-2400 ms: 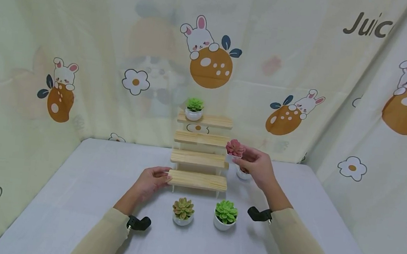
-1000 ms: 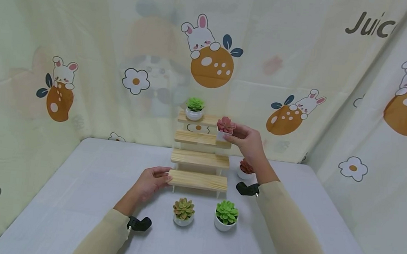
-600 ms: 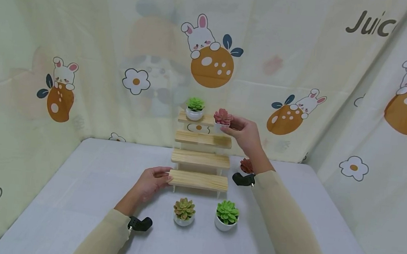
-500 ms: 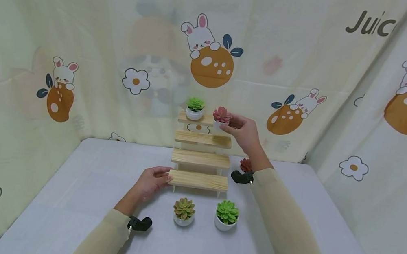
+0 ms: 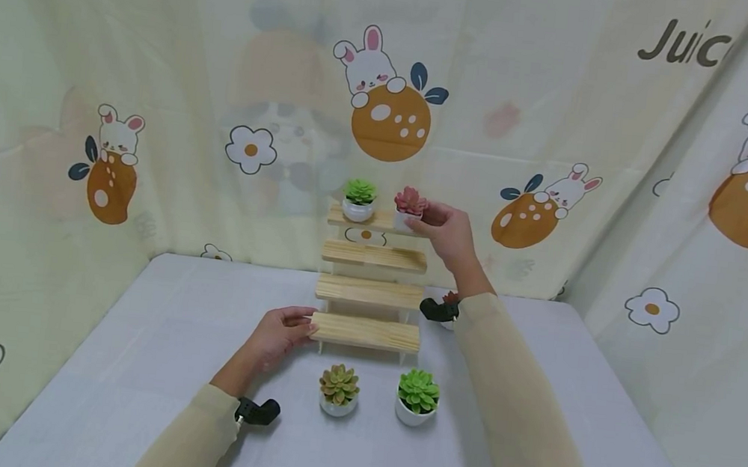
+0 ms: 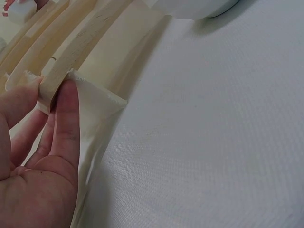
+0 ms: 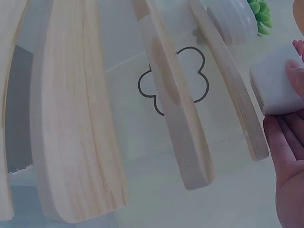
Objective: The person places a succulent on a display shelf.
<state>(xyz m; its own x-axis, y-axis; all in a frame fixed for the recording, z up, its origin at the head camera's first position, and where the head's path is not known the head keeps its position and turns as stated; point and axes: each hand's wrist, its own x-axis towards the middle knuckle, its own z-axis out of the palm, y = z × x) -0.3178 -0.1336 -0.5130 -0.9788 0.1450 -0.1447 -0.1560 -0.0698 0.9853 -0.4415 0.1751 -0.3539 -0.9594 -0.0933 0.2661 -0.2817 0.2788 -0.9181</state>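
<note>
Raised pink succulent [image 5: 411, 200] upright (top shelf [image 5: 367, 220]).

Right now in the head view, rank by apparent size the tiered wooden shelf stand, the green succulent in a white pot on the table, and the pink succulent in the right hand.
1. Tiered wooden shelf stand, by far the largest.
2. Green succulent in a white pot on the table.
3. Pink succulent, held by the right hand at the top shelf.

The pink succulent sits farther from the camera, so its smaller look is unsure.
</note>
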